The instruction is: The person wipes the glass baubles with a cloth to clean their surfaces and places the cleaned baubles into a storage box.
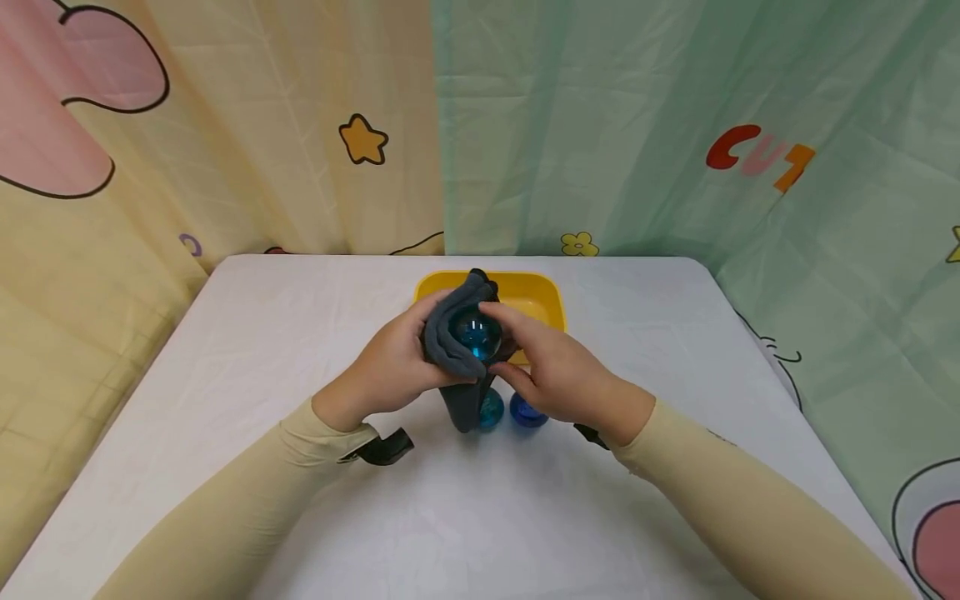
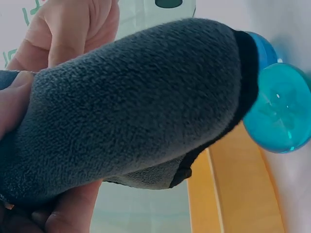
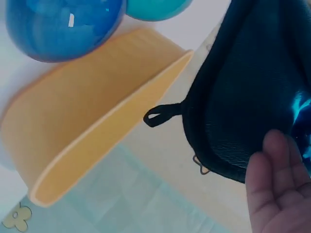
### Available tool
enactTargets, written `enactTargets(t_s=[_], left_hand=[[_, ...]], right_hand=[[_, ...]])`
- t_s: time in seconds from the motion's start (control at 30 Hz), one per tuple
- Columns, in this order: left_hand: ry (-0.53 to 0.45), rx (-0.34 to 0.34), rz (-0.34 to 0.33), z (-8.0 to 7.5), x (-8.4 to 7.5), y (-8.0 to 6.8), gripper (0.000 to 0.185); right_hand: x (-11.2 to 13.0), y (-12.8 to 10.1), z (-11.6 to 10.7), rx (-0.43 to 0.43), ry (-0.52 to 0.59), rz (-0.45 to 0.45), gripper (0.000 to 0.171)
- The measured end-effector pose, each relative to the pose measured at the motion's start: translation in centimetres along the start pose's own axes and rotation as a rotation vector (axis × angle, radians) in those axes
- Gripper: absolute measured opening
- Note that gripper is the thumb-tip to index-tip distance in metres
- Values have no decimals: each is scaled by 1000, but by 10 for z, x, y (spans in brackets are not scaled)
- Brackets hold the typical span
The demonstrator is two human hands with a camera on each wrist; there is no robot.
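Above the table's middle, both hands hold a grey fleece cloth (image 1: 450,346) wrapped round a clear teal ball (image 1: 475,333). My left hand (image 1: 393,362) grips the cloth from the left, and its thumb (image 2: 12,97) presses on the fleece (image 2: 131,107). My right hand (image 1: 547,367) cups the ball from the right, thumb across its top. In the right wrist view its fingers (image 3: 274,184) lie against the dark cloth (image 3: 248,82). The cloth's tail hangs down to the table.
Under the hands, a second teal ball (image 1: 492,410) and a blue ball (image 1: 527,412) sit on the white table (image 1: 225,350). A yellow tray (image 1: 536,296) stands just behind. Patterned curtains close in the back and both sides.
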State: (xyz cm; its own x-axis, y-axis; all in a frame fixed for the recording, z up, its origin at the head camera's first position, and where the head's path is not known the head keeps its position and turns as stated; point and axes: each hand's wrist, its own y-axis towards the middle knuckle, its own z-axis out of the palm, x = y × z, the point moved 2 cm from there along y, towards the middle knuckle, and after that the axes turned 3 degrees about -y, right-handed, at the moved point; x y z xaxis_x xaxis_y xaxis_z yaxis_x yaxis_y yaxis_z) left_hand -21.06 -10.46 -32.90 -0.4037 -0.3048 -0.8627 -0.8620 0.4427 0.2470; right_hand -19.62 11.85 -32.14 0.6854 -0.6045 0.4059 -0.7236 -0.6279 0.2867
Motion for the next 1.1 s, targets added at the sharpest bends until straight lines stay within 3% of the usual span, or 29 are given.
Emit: enactTargets(t_s=[0.17,0.3,0.43,0.5,0.6,0.77,1.0,1.1], left_hand=[[-11,17,-6,2,-1,0,88],[-9,36,1,4,-2,-1,88],[15,34,14,5,-3,-2,87],[26,26,20,5,-3,-2,87],[40,7,30,5,-3,-2,87],[27,-18,32,2,-1,-2,89],[31,-6,37,1,-2,-3,86],[36,-5,55,2,-2,-3,85]], right_hand=[[1,1,-1,-5,-94,6,68],[-1,-1,2,12,103,104,67],[-3,-1,6,15,363,215,51],[-2,-1,7,12,395,223,45],[1,-1,8,12,336,177,54],[7,-1,6,32,138,74,76],[10,1,-1,-47,-205,-1,67],[7,0,-1,-55,-159,23,67]])
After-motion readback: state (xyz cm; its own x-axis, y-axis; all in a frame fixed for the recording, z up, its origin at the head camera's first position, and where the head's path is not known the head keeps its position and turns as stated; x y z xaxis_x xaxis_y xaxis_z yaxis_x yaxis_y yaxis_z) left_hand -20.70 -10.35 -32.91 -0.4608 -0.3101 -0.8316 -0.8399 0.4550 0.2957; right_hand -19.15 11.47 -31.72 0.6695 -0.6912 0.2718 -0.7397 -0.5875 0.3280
